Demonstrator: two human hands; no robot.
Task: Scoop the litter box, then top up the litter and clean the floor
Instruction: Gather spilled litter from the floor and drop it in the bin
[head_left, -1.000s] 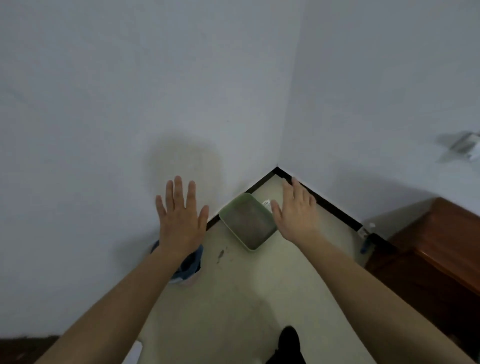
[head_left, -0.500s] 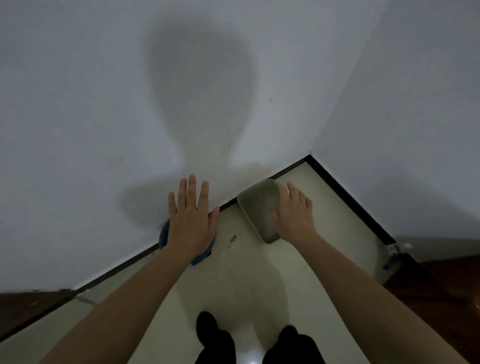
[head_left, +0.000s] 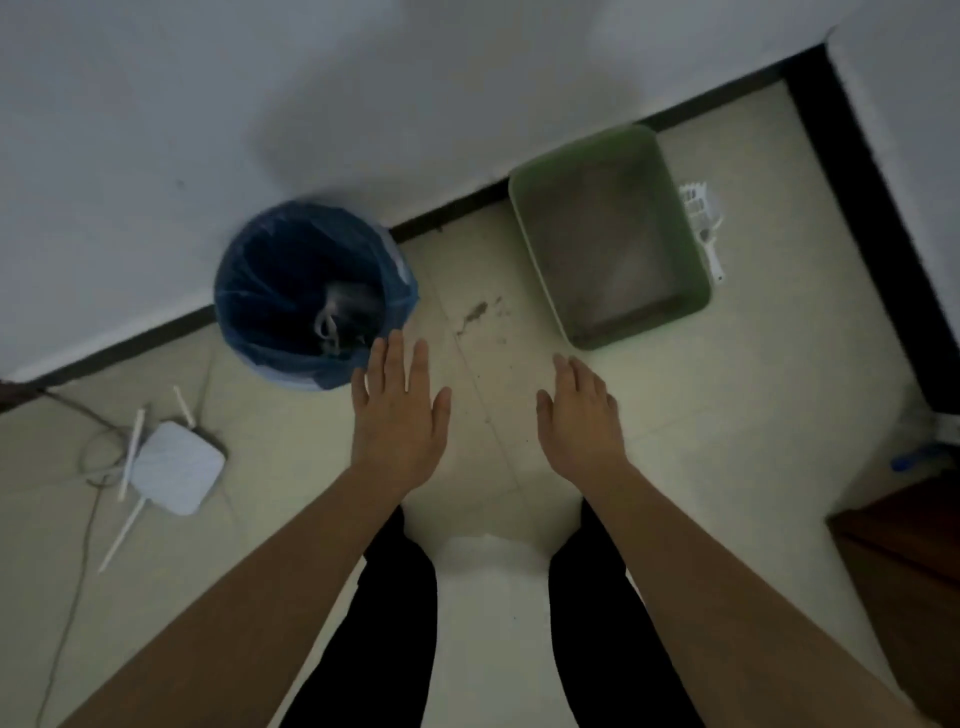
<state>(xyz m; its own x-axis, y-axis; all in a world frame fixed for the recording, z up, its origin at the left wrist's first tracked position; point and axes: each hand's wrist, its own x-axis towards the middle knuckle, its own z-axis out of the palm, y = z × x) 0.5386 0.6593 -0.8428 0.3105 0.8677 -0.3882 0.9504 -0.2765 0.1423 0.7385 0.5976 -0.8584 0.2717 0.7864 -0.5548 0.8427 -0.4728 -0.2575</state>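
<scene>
tiled floor (head_left: 675, 441), litter box (head_left: 696, 291), bin (head_left: 405, 291), scoop (head_left: 701, 218), router (head_left: 176, 467)

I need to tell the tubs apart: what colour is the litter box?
Pale green; the litter box shows best in the head view.

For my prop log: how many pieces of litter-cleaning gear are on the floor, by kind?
litter box: 1
scoop: 1
bin: 1
Total: 3

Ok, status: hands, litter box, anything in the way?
Left hand and right hand open, empty. Litter box on floor, scoop beside it, untouched. Spilled litter between box and bin.
</scene>
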